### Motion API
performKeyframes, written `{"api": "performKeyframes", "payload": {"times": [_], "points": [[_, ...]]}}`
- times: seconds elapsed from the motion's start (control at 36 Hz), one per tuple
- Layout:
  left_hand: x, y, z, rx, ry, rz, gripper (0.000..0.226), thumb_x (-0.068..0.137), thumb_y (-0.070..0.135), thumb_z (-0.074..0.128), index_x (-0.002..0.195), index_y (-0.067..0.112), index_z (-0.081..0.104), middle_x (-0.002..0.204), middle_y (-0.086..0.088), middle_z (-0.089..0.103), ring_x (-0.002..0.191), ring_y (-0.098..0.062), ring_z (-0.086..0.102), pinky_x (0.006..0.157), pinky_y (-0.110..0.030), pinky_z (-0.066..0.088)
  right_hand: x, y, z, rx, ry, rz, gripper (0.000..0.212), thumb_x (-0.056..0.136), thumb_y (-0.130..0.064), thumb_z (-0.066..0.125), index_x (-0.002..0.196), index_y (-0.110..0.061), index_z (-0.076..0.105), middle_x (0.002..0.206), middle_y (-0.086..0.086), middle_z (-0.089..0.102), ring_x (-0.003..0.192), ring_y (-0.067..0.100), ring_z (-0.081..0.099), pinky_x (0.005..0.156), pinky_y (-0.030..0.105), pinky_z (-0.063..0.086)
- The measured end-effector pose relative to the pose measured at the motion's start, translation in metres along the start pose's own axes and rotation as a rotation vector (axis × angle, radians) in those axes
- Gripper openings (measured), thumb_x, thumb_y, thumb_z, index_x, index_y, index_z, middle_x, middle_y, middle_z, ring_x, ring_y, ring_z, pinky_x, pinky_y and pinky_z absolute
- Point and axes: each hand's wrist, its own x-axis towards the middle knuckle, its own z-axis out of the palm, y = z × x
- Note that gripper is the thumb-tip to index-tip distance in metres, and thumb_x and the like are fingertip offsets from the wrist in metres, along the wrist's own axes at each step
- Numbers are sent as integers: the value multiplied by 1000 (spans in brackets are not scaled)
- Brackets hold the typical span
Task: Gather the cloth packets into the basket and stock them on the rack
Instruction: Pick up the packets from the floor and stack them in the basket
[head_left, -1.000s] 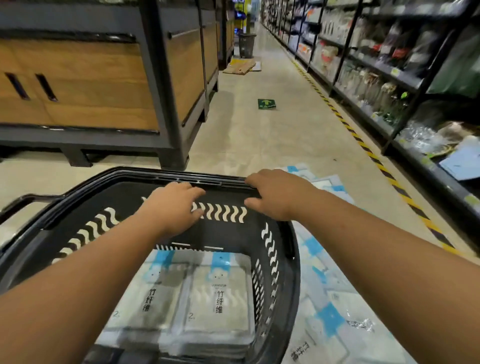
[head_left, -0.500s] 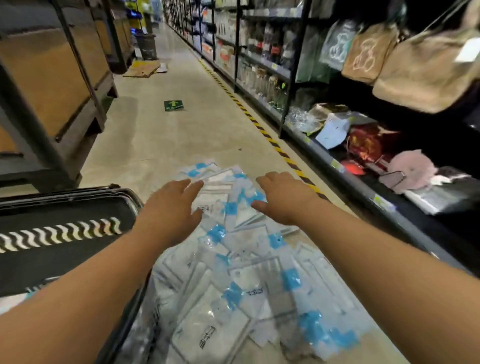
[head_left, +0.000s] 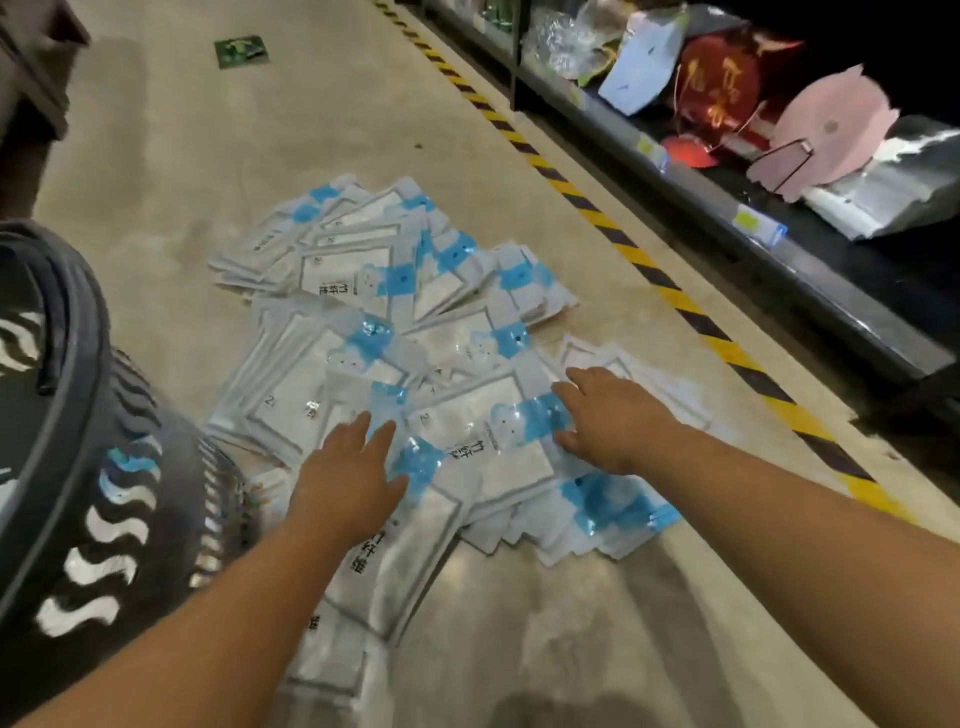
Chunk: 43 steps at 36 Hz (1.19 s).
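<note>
- both hands are out over the heap of cloth packets (head_left: 415, 291) on the floor (head_left: 311, 130); the heap spreads ahead of the fingertips and runs back under both wrists
- the left hand (head_left: 348, 467) is released, fingers straight and slightly spread, palm down on the near-left part of the heap; it grasps nothing; whether it presses or only skims the plastic cannot be told
- the right hand (head_left: 608, 415) is also released, fingers stretched forward and palm down, lying over the blue end of the top packet (head_left: 483, 447); no finger is curled under an edge yet
- the key relation, as i judge it: the top packet lies crosswise between the two hands, its long axis running from the left fingertips to the right palm, blue end toward the right hand; the right hand is nearer its edge, so it would likely lift while the left steadies or scoops
- the basket (head_left: 78, 415) stands just outside the left forearm, close against the heap, so a gathered stack would travel leftward across the left arm's side
- the rack (head_left: 779, 249) lies beyond and outside the right hand, past the striped tape (head_left: 649, 270), well apart from the heap
- risk, judged: the packets are slick and overlapping, so a shallow grab may fan them out
</note>
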Motion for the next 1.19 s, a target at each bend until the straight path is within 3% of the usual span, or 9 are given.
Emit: {"api": "performKeyframes", "payload": {"times": [0.14, 0.28, 0.44, 0.61, 0.72, 0.81, 0.92, 1.06, 1.19], "points": [[-11, -26, 52, -66, -82, -94, 80, 92, 55, 57, 157, 27, 20, 164, -4, 12, 146, -26, 21, 113, -43, 32, 9, -26, 58, 0, -54, -91, 80, 100, -49, 48, 161, -29, 1, 168, 10, -7, 152, 38, 7, 121, 46, 25], [-14, -46, 84, -97, -16, -147, 99, 81, 63, 65, 154, 17, 17, 163, -9, 16, 144, -28, 26, 110, -48, 37, 25, -51, 106, 8, -69, -109, 71, 83, -75, 8, 134, -63, -39, 167, 10, -19, 149, 51, -12, 119, 61, 14], [-16, -46, 86, -186, 70, -234, 121, 69, 60, 81, 157, 16, 11, 154, -10, 32, 136, -32, 36, 112, -45, 33, 4, -49, 113, 100, -33, -18, 56, 100, -66, 30, 153, -56, 15, 166, -1, -24, 150, 44, -20, 118, 65, 2], [-16, -45, 81, -559, 78, -397, 123, 68, 24, 91, 158, 20, 8, 134, -20, 57, 124, -39, 53, 102, -44, 45, -12, -41, 113, 93, 1, -39, 44, 95, -70, 41, 113, -40, 68, 169, -5, 2, 154, 29, -9, 109, 72, -5], [-22, -45, 84, -619, 59, -429, 72, 75, 22, 86, 137, 12, 50, 112, -16, 67, 104, -34, 64, 86, -35, 49, -14, -42, 126, 89, 113, -65, 22, 91, -46, 66, 105, -28, 64, 166, 0, 19, 154, 27, 9, 115, 68, 6], [-28, -45, 88, -662, 78, -404, 39, 79, 23, 83, 105, 6, 59, 91, -12, 66, 85, -30, 62, 73, -33, 47, -19, -49, 137, 206, 295, 105, 56, 71, -26, 86, 114, -22, 51, 145, 8, 49, 134, 35, 42, 110, 61, 27], [-36, -45, 93, -668, 165, -389, 35, 92, 26, 71, 115, 8, 51, 84, -12, 60, 85, -34, 61, 77, -40, 51, -30, -49, 139, 441, 328, 510, 94, 63, -51, 88, 132, -12, 39, 121, 15, 50, 113, 36, 48, 93, 47, 39], [-43, -39, 96, -685, 230, -397, 32, 100, 33, 57, 121, 10, 48, 94, -24, 66, 92, -41, 64, 74, -39, 47, -31, -41, 143, 938, 161, 703, 75, 74, -43, 87, 109, -15, 28, 104, 8, 55, 104, 35, 60, 75, 37, 43], [-42, -29, 89, -772, 242, -371, 35, 101, 29, 54, 129, 9, 47, 108, -22, 65, 100, -40, 62, 78, -37, 43, -27, -30, 142, 1124, 277, 716, 49, 80, -26, 85, 111, -7, 51, 102, 6, 61, 98, 29, 62, 75, 34, 45]]}}
